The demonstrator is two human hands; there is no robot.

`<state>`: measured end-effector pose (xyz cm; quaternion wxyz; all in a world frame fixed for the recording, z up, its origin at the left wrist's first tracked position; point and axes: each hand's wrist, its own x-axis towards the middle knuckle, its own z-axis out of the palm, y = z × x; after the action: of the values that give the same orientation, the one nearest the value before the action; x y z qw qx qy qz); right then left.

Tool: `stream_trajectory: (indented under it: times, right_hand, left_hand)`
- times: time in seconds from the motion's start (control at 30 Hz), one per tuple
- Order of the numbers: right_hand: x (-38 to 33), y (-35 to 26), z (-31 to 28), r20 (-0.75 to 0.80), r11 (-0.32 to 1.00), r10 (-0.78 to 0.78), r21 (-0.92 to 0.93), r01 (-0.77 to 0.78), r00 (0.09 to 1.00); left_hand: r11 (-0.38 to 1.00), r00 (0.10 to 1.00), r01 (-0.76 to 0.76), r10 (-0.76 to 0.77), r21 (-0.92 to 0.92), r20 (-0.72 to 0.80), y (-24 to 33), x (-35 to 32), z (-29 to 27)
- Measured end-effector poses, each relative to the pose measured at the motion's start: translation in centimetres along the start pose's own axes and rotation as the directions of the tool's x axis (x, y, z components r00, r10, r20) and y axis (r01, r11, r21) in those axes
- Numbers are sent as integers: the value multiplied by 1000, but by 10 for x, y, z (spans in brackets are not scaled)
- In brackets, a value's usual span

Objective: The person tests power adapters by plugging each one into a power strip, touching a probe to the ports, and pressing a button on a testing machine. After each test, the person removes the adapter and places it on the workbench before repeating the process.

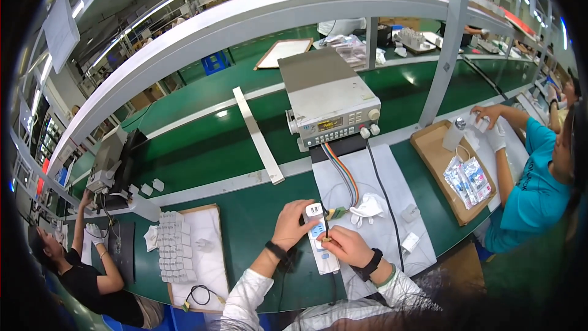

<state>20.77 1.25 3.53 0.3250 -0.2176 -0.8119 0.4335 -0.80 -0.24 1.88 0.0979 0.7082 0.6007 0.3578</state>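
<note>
My left hand point(293, 223) grips a small white charger block point(313, 210) plugged into the far end of a white power strip point(323, 247) lying on the bench. My right hand point(346, 246) pinches a small connector with a dark cable point(325, 238) over the strip's middle. Both wrists wear black bands. A rainbow ribbon cable point(344, 175) runs from the grey test instrument point(331, 105) down toward the strip. A crumpled white glove point(370, 208) lies just right of the strip.
A white mat point(383, 171) covers the green bench under my hands. A tray point(211, 246) at left holds rows of white chargers point(174, 245). A person in black sits at left, a person in teal at right by a cardboard tray point(436, 165) of bagged parts.
</note>
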Motion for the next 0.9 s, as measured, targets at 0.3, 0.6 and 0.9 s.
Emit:
stream_trajectory:
  times: [0.3, 0.6, 0.9]
  right_hand:
    - [-5, -5, 0, 2, 997, 54, -61, -54, 999]
    - [32, -43, -27, -291, 996, -44, 65, 66, 956]
    - [64, 22, -6, -168, 995, 14, -93, -30, 986]
  left_hand:
    - [946, 993, 31, 8, -322, 120, 39, -58, 0]
    - [985, 989, 121, -109, -122, 101, 37, -61, 11]
    - [974, 989, 134, -119, -180, 92, 42, -61, 10]
